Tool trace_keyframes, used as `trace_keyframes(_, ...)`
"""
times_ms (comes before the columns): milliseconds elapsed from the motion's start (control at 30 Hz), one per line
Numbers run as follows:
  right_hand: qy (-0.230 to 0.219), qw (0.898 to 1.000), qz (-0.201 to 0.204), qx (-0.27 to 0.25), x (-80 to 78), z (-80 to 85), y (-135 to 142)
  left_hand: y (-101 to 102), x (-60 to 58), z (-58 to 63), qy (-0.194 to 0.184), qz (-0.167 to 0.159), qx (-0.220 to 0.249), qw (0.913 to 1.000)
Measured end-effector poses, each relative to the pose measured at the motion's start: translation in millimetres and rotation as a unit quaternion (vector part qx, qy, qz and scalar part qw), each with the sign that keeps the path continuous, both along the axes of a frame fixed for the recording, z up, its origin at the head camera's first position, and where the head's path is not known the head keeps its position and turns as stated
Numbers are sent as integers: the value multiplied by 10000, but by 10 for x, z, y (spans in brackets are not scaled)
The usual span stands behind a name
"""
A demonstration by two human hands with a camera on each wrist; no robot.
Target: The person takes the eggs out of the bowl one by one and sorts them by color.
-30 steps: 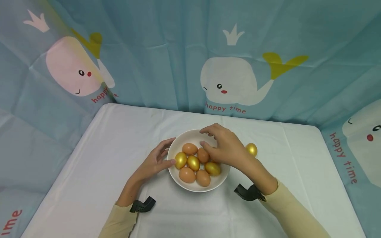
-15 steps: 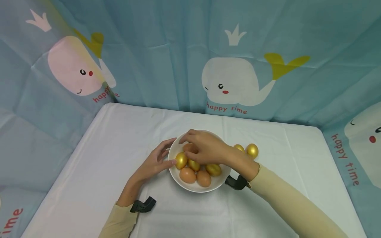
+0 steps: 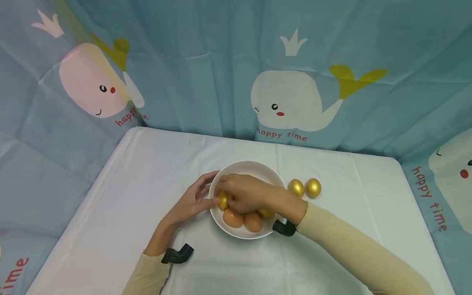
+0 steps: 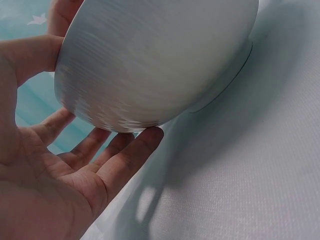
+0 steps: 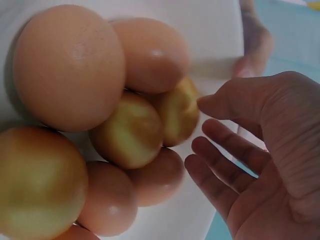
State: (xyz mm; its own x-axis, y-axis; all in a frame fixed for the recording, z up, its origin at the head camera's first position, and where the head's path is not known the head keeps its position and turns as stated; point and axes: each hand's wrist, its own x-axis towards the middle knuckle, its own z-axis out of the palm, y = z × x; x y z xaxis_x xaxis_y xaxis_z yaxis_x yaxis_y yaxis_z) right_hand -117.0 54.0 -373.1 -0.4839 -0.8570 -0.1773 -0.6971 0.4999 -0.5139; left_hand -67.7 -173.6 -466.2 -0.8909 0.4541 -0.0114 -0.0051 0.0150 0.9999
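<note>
A white bowl holds several brown and golden eggs. My left hand holds the bowl's left side, the thumb at the rim and fingers against the outer wall. Inside the bowl, my right hand bends over the leftmost golden egg. In the right wrist view its thumb is at the edge of that golden egg, while the fingers stand slightly apart from it. Two brown eggs, one beside the other, show at the front; the right hand hides other eggs.
Two golden eggs, one beside the other, lie on the white tablecloth right of the bowl. A blue curtain with whale prints hangs behind the table. Each wrist carries a black mount, the left one and the right one.
My right hand has moved left across the bowl and lowered to the leftmost golden egg. The second golden egg on the cloth has come into full view. My left hand stays at the bowl.
</note>
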Motion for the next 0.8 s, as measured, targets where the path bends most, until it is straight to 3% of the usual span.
trace_keyframes(400,258,9985,292,377,17,-84,-88,6,-1,5,-98,-19,70,9999)
trace_keyframes(800,189,9978,100,626,18,-111,-64,7,4,-6,0,8,28,10000)
